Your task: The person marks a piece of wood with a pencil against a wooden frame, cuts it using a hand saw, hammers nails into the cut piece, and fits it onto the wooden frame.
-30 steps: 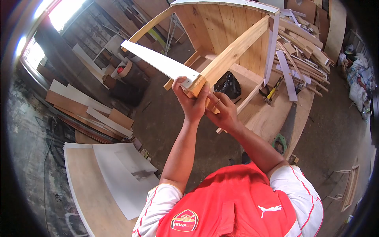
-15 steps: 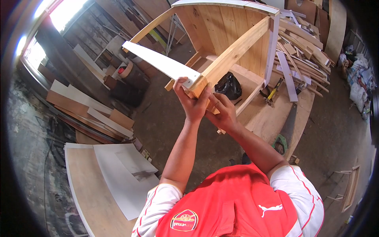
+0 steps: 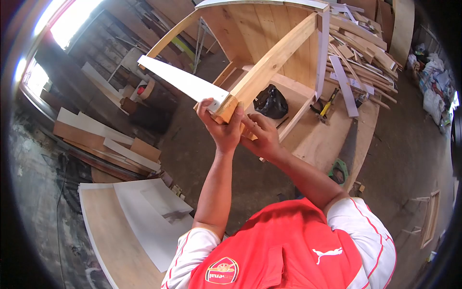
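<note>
Left hand [image 3: 225,136]: closed round the near corner [image 3: 225,111] of the wooden frame; fingers on the end of the white board [image 3: 185,83], thumb against the right side of the wood;
Right hand [image 3: 265,137]: just right of the left hand, fingers bent against the wood below that corner; whether they clamp it or only press on it, I cannot tell;
White board: runs from the held corner toward the far left, its near end marked with small dark spots;
Wooden rail [image 3: 284,51]: runs from the same corner toward the far right, up to the right edge of the plank panel [image 3: 255,36];
Black plastic bag [image 3: 271,102]: beyond the right hand, left of a lower wooden strip [image 3: 297,118];
Yellow-handled tool [image 3: 328,106]: to the right, lying on a plywood sheet [image 3: 310,144];
Green-handled saw [image 3: 339,168]: on the nearer part of that sheet;
Wood pile [image 3: 368,53]: far right, loose strips and offcuts heaped together;
White panels [image 3: 139,216]: near left, low down, one overlapping another
</note>
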A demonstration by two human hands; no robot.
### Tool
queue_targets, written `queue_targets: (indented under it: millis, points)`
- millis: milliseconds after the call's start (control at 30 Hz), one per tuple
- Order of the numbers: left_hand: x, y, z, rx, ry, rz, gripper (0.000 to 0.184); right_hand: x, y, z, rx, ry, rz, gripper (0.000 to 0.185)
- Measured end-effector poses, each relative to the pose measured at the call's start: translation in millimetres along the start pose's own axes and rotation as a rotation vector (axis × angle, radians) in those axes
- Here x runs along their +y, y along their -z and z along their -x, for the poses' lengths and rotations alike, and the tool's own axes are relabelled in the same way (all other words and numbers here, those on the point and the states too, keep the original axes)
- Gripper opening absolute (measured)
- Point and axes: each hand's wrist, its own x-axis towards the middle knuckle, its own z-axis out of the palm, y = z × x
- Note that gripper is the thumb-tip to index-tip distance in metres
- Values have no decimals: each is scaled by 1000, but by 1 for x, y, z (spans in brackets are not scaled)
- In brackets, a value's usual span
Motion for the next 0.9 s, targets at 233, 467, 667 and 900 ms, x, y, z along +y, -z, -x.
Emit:
queue_targets:
  millis: [233,467,667,900]
  points:
    - [-8,10,1,-28,-91,-207,73,-1,1,1,16,-14,25,70]
    - [-2,6,-6,16,-27,-224,86,0,5,-1,-72,-40,-4,75]
    - [9,-1,33,128,70,5,119,0,23,25,-40,-119,3,75]
    - [-57,-13,202,-630,878,305,68,33,35,66,109,-568,47,85]
